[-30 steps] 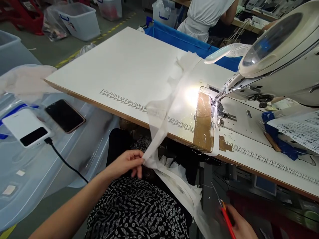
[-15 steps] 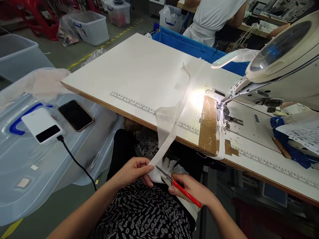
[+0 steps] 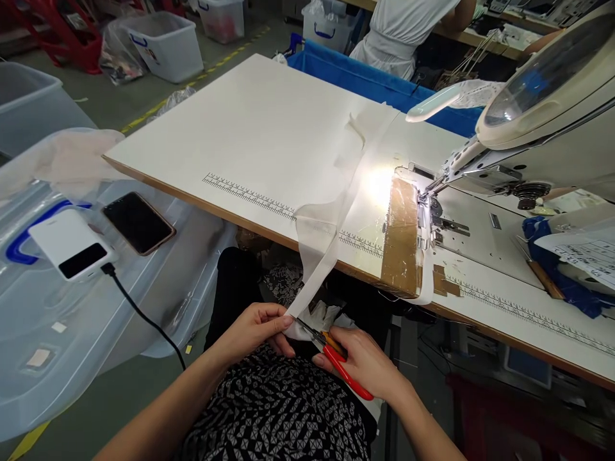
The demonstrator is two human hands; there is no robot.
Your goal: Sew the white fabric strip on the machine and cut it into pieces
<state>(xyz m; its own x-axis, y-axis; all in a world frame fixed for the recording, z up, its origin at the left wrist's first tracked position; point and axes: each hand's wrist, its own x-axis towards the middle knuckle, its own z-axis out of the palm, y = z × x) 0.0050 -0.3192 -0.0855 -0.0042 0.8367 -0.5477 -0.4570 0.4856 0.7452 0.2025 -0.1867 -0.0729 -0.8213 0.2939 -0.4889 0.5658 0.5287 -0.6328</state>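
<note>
Fabric (image 3: 321, 246) draped off the worktop (image 3: 230, 134) edge, pinched in left hand (image 3: 262, 330); right hand (image 3: 365, 362) gripping red snips (image 3: 342, 369), tips right near that pinch lol.

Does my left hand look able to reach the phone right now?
Probably yes: your left hand would need to release the white strip, but nothing visible blocks its way to the phone.

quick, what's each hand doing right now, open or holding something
Left hand: closed, pinching the white fabric strip.
Right hand: closed, holding the red-handled scissors.
</note>
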